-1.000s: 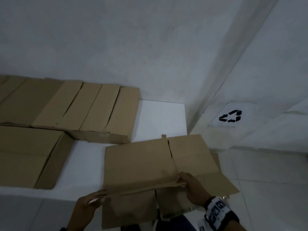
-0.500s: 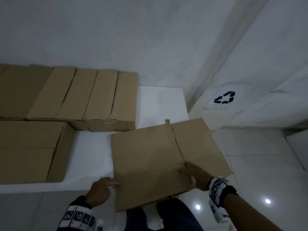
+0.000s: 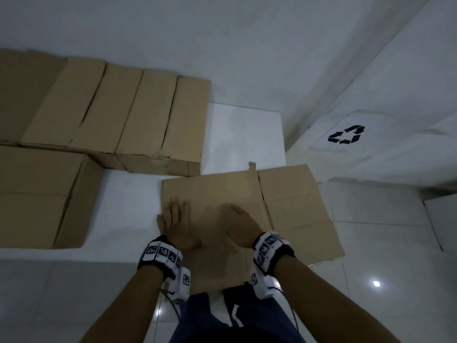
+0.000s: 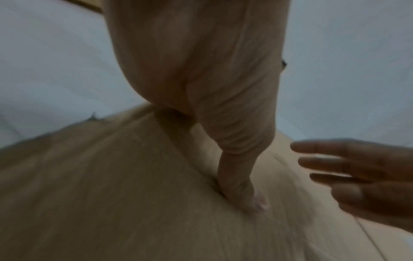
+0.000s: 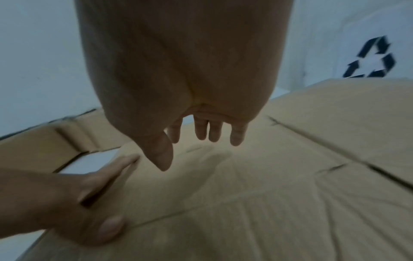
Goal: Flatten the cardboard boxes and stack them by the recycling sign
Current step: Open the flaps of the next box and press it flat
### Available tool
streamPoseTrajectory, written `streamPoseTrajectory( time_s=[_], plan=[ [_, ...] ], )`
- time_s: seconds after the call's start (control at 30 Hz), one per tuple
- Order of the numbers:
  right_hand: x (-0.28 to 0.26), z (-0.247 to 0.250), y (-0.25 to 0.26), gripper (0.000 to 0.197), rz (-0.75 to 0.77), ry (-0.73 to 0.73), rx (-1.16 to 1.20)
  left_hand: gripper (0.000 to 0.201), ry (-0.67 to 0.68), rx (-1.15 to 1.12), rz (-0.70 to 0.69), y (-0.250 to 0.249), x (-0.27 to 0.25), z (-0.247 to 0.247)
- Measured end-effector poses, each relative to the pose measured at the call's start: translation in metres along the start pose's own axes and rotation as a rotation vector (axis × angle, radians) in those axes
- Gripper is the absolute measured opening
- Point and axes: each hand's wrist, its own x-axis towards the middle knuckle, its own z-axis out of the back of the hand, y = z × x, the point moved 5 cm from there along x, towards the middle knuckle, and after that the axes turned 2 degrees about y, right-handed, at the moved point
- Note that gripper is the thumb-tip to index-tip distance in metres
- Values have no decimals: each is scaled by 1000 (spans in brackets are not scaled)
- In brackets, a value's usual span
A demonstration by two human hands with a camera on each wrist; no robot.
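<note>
Brown corrugated cardboard lies flat under both my palms: the flattened box (image 3: 249,219) rests on the white platform (image 3: 244,134), at its front right corner, with its near edge and its right flaps hanging out past the platform's front and right edges over the tiled floor (image 3: 385,243). My left hand (image 3: 176,225) is pressed on the sheet at its left edge, fingers straight and close together, thumb lying flat on the board as the left wrist view shows. My right hand (image 3: 238,225) is over the middle of the sheet, fingers straight and slightly spread, holding nothing; from the right wrist view I cannot tell whether the fingertips (image 5: 236,137) touch the board or hang just above it. The two hands are near each other, not touching.

The recycling sign (image 3: 346,135), black arrows on a white sheet, is on the wall to the right, beyond the flattened box's far right corner and apart from it. Along the platform's back edge stands a row of boxes (image 3: 118,115) still in shape, side by side against the wall. Another unflattened box (image 3: 42,196) sits at the platform's front left, well apart from the flat sheet
</note>
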Motion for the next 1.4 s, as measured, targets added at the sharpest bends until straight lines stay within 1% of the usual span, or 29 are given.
streamPoseTrajectory(
  time_s=[0.03,0.07,0.13,0.23,0.3,0.37,0.43,0.5,0.6,0.67,0.73,0.8,0.9,1.0,1.07,1.17,1.23,1.37,1.4],
  plan=[
    [10,-9,5,83,3,-7,-19,144,-6,-2,3,1,1,-4],
    [17,-18,11,87,6,11,-47,147,-14,-5,9,2,4,-8],
    [22,-27,32,80,13,78,-140,142,-46,-24,19,1,6,-11],
    [30,-33,53,81,78,33,-191,125,-95,-62,20,0,5,-7],
    [33,-39,50,84,118,38,-184,122,-86,-41,36,1,5,-6],
    [32,-42,35,83,140,27,-243,132,-59,-71,32,2,7,-7],
    [27,-41,11,76,123,-7,-311,144,-11,-73,24,1,9,-9],
    [17,-34,-16,73,58,-29,-327,148,-1,-54,29,1,9,-9],
    [-4,-15,-65,82,-84,-120,-326,150,6,-47,39,-1,7,-5],
    [-17,-5,-96,87,-170,-119,-330,149,17,-46,41,-2,6,-4],
    [-29,5,-116,87,-242,-121,-314,149,39,-42,50,-2,5,-3],
    [-38,12,-134,81,-327,-118,-260,148,53,-36,49,-3,2,-1],
    [-56,20,-165,63,-491,-133,-131,149,68,-59,49,-3,0,0],
    [-76,27,-193,60,-623,-95,-26,148,73,-39,52,-5,-1,2],
    [-90,31,-201,61,-684,-74,17,146,81,-25,50,-8,-1,2],
    [-105,35,-202,61,-793,-93,120,145,62,0,53,-9,-3,2],
    [-112,34,-196,60,-854,-136,205,145,49,8,53,-8,-3,4],
    [-124,17,-175,54,-910,-234,359,144,66,52,69,-5,-7,3],
    [-125,10,-172,52,-893,-258,393,144,77,60,82,-5,-10,1]
  ],
)
